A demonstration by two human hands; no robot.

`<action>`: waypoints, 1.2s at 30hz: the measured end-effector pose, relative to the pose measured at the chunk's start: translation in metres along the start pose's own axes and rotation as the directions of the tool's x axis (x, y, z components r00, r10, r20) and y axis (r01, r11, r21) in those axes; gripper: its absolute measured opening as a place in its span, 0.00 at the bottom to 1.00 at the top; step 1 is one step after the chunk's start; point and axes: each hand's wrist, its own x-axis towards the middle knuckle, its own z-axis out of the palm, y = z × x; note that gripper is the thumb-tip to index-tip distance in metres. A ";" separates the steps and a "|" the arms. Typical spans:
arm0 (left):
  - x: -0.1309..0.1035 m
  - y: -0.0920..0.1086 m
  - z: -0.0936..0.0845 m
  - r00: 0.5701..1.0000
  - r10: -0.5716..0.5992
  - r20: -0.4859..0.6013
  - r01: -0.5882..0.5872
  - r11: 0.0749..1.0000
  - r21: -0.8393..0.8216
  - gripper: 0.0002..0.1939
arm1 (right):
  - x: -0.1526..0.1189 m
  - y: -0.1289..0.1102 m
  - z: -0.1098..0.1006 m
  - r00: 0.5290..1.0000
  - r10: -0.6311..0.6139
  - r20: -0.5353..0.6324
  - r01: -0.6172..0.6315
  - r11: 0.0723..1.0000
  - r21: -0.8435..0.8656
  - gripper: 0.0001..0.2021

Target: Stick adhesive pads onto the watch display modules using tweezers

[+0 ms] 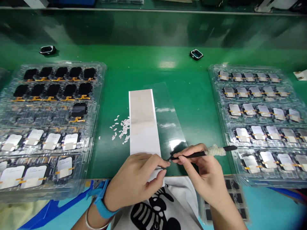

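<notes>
My right hand (pixel 203 172) is closed around a slim black hand tool (pixel 195 155) wrapped partway along in pale, fuzzy material. Its tip points left, close to the fingertips of my left hand (pixel 141 175). Thumb and forefinger of that left hand pinch together around something small and dark that I cannot make out. Under the left hand lies a long white and beige paper strip (pixel 142 121), and its lower end is partly hidden. Beside it on the right, a clear plastic sheet (pixel 168 118) lies flat and reflects light.
A clear tray (pixel 102 83) with black and white-faced screens stands left; another tray (pixel 214 92) of white-faced screens stands right. Small white scraps (pixel 124 126) lie beside the strip. Two watch cases, one left (pixel 47 50) and one right (pixel 196 54), sit at the back.
</notes>
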 end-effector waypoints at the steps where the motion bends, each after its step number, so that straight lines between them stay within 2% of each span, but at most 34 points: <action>1: 0.000 0.000 0.000 1.000 0.001 0.000 -0.001 1.000 -0.001 0.07 | 0.000 0.000 0.001 1.000 0.004 -0.002 -0.004 1.000 -0.002 0.08; 6: 0.000 -0.001 0.000 1.000 -0.001 -0.003 0.001 1.000 -0.006 0.06 | 0.001 -0.002 0.003 0.998 0.035 -0.052 -0.035 0.999 0.009 0.06; 17: 0.000 -0.001 0.000 1.000 -0.017 -0.007 0.017 0.999 -0.032 0.06 | -0.004 0.004 0.002 0.999 0.031 -0.026 -0.030 0.999 0.025 0.08; 21: 0.002 -0.003 0.000 0.993 -0.120 0.011 0.121 0.981 -0.154 0.06 | 0.000 -0.002 0.003 0.995 0.047 -0.087 -0.039 0.995 0.096 0.07; 26: 0.008 -0.003 -0.004 0.955 -0.295 -0.042 0.262 0.898 -0.355 0.03 | 0.009 -0.011 0.001 0.974 0.070 -0.213 -0.022 0.975 0.222 0.05; 29: 0.015 0.001 -0.010 0.937 -0.336 -0.092 0.269 0.865 -0.423 0.06 | 0.016 -0.025 0.009 0.948 -0.005 -0.318 0.093 0.961 0.261 0.05; 31: 0.020 0.003 -0.015 0.933 -0.310 -0.182 0.226 0.899 -0.375 0.10 | 0.022 -0.037 0.021 0.926 -0.117 -0.359 0.214 0.945 0.245 0.06; 34: 0.026 0.003 -0.018 0.907 -0.242 -0.345 0.154 0.952 -0.263 0.15 | 0.033 -0.052 0.043 0.893 -0.284 -0.349 0.353 0.923 0.151 0.09; 36: 0.028 0.001 -0.018 0.895 -0.217 -0.390 0.137 0.965 -0.224 0.18 | 0.041 -0.057 0.056 0.878 -0.350 -0.327 0.402 0.910 0.105 0.10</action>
